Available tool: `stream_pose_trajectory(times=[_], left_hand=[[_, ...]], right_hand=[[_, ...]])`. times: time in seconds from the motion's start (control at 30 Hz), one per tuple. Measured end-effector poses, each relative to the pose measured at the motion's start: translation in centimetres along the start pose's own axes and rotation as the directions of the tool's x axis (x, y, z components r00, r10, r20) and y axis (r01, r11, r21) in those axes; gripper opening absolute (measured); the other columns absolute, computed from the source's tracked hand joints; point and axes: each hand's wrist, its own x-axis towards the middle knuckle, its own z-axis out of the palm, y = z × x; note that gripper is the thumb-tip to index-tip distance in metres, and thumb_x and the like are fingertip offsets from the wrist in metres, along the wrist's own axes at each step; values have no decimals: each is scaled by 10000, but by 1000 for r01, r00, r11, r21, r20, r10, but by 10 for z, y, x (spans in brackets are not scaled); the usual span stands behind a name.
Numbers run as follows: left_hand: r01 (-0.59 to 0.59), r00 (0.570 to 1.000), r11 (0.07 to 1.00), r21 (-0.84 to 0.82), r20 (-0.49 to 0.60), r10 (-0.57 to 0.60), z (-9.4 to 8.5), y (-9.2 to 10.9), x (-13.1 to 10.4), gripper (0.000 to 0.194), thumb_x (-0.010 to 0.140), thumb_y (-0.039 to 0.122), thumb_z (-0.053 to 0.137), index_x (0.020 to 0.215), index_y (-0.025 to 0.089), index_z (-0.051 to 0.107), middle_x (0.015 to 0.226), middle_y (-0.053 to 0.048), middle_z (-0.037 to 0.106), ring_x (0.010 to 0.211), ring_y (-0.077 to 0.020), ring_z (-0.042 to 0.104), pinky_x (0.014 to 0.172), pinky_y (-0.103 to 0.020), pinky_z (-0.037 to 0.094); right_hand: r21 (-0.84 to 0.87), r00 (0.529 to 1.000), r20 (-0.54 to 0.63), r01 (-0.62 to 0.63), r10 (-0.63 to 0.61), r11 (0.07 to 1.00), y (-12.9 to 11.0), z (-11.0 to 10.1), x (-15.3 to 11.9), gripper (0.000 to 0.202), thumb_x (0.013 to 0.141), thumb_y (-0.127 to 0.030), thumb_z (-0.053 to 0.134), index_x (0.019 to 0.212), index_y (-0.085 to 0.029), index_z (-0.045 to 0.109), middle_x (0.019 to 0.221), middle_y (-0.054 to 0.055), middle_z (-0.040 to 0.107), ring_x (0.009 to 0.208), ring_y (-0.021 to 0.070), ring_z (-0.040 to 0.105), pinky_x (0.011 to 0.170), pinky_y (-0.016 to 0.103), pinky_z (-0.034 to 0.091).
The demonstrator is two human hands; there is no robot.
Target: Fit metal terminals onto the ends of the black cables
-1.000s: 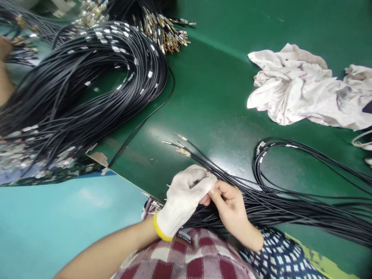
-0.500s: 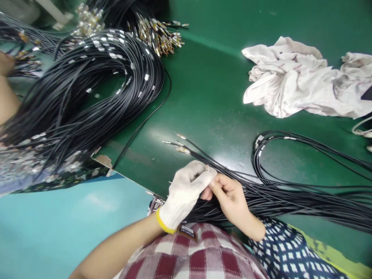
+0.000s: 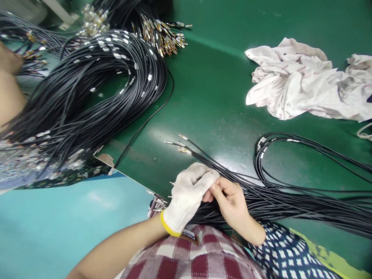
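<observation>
My left hand (image 3: 190,195), in a white knit glove with a yellow cuff, is closed with thumb and fingertips pinched together. Against those fingertips my bare right hand (image 3: 229,197) pinches too, thumb on forefinger. Whatever small thing lies between them is hidden. Both hands are over a bundle of black cables (image 3: 285,205) that runs off to the right along the table's near edge. Just beyond my hands, several loose cable ends with metal terminals (image 3: 184,149) point left. More terminals (image 3: 158,203) stick out past the table edge, left of the glove.
A large coil of black cables (image 3: 145,73) with white labels lies at left, beside another person's arm (image 3: 10,89). Behind it are more terminal ends (image 3: 165,37). Crumpled white cloth (image 3: 302,81) lies at right on the green table (image 3: 209,93). A labelled cable loop (image 3: 257,155) curves nearby.
The view has shifted slightly, so everything appears a little further right. My hands keep the same pinch, fingertips together, with only a slight turn.
</observation>
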Motion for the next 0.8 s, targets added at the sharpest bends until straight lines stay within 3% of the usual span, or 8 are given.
stream_pose_trajectory(times=[0.17, 0.43, 0.57, 0.7, 0.8], left_hand=[[33, 999, 997, -73, 35, -31, 1, -4, 0, 194, 885, 341, 640, 818, 169, 698, 745, 4, 564, 549, -89, 503, 516, -236, 430], [1, 1000, 1000, -29, 29, 0, 0, -1, 1, 224, 882, 326, 634, 736, 161, 678, 704, 5, 549, 533, -84, 499, 530, -238, 415], [56, 995, 994, -93, 92, -48, -2, 0, 2, 212, 877, 337, 629, 762, 163, 663, 690, 20, 543, 475, -73, 467, 500, -237, 413], [-18, 995, 1000, -15, 98, 20, -9, 0, 3, 123, 864, 267, 624, 829, 174, 696, 842, -12, 624, 698, -118, 610, 696, -238, 482], [-46, 992, 999, 28, 120, 43, -14, 0, 3, 117, 856, 231, 616, 872, 184, 721, 927, -23, 649, 880, -155, 637, 805, -239, 479]], right_hand=[[13, 1000, -2, 18, -18, 1000, 0, 0, 1, 355, 1016, -356, 542, 746, -185, 696, 643, 22, 706, 568, 130, 638, 603, 230, 545], [0, 1000, -1, 8, -8, 1000, 0, -1, 1, 394, 1020, -396, 523, 733, -185, 692, 622, 22, 697, 550, 135, 633, 591, 238, 548], [45, 1000, 15, -3, 3, 999, -2, -2, 3, 415, 1005, -439, 542, 710, -181, 681, 599, 18, 686, 529, 132, 615, 582, 243, 539], [107, 999, 32, -47, 44, 993, -3, -2, 5, 411, 997, -429, 557, 684, -181, 651, 588, 19, 685, 533, 131, 606, 568, 236, 514], [158, 997, 39, -70, 64, 985, -3, -3, 4, 396, 994, -419, 563, 681, -183, 619, 574, 12, 680, 515, 124, 594, 552, 228, 499]])
